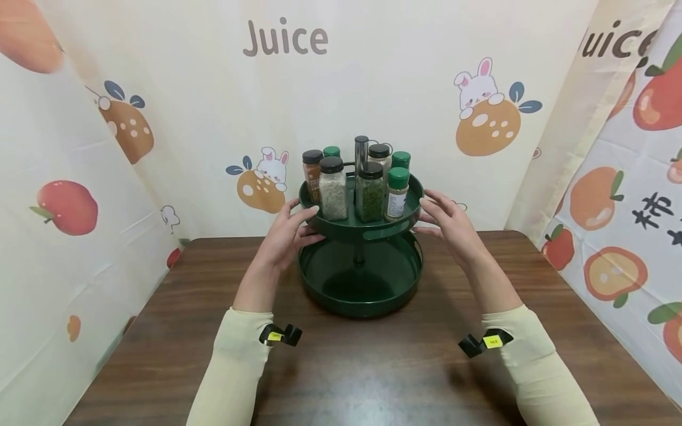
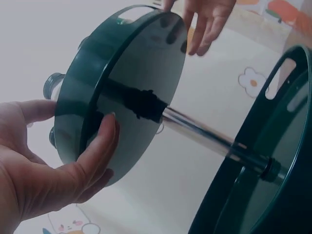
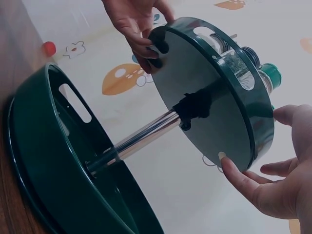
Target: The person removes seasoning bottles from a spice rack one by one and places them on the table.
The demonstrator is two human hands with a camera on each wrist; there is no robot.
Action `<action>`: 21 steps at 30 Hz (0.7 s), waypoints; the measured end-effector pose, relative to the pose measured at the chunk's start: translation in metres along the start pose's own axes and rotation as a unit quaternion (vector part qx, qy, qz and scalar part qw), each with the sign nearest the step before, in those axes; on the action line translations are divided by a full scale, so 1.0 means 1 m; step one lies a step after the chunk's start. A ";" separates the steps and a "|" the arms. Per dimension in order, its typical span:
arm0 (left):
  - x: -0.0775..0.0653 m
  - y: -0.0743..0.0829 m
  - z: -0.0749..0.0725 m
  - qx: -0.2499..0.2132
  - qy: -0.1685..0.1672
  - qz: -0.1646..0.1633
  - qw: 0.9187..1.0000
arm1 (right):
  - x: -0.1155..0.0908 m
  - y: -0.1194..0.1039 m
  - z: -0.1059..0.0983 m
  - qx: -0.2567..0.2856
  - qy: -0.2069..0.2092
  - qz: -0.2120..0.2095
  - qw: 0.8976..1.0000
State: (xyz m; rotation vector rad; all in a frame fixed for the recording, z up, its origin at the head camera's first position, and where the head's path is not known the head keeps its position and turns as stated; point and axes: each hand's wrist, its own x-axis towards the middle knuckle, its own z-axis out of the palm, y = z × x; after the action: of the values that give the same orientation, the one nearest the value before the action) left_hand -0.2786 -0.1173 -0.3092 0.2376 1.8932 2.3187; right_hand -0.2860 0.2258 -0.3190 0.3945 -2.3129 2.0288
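Observation:
A dark green two-tier rack stands on the table, its round upper tray (image 1: 341, 229) joined to a wider-looking lower tray (image 1: 362, 309) by a metal pole (image 2: 195, 129). My left hand (image 1: 282, 236) holds the upper tray's left side, thumb at the outer wall and fingers beneath. On the opposite side my right hand (image 1: 453, 231) grips the same tray, with fingertips under its base in the right wrist view. Several spice jars sit upright on that tray, among them a jar of pale contents (image 1: 333, 192), a jar of green herbs (image 1: 370, 195) and a green-capped bottle (image 1: 396, 198).
The brown wooden table (image 1: 367, 373) extends in front of and beside the rack. Close behind it hangs a printed curtain (image 1: 394, 89), and similar curtains flank the table left and right. A black-topped post (image 1: 361, 154) rises among the jars.

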 end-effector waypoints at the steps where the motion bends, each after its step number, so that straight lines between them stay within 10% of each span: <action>1: 0.000 0.000 0.001 -0.008 -0.003 -0.003 1.000 | 0.000 0.000 0.000 0.001 -0.002 -0.002 1.000; 21: 0.002 0.001 0.000 -0.029 -0.003 -0.009 1.000 | -0.004 -0.007 0.004 -0.009 -0.013 -0.015 1.000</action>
State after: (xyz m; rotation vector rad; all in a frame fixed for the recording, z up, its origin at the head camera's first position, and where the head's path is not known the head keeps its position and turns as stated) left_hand -0.2801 -0.1173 -0.3078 0.2192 1.8144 2.3547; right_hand -0.2796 0.2220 -0.3135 0.4549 -2.3241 2.0006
